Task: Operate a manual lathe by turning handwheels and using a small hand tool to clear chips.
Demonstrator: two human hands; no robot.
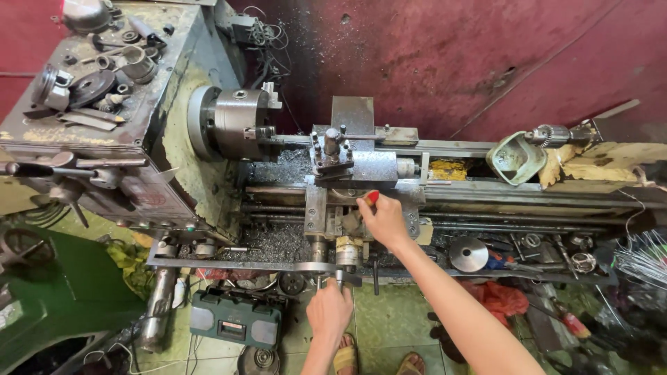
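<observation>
**Mia:** What do you see from the head camera?

**Tom:** A big, dirty metal machine [292, 173] stands against a red wall [451, 55]. A person works at it with two bare hands.

**Mia:** What does the left hand do?

**Tom:** The left hand [329, 310] is low, at the front of the machine. Its fingers are curled tight around a small handle [338, 276] on a grey hand wheel [325, 268].

**Mia:** And the right hand?

**Tom:** The right hand [383, 219] is higher up, in the middle of the machine. Its fingers are closed around a red knob [373, 196].

**Mia:** What else is near?

**Tom:** A round metal holder [233, 121] sits to the left. Shiny metal bits [274, 243] lie under it. A green box [236, 318] stands on the floor, and the person's sandals [379, 359] show at the bottom.
</observation>
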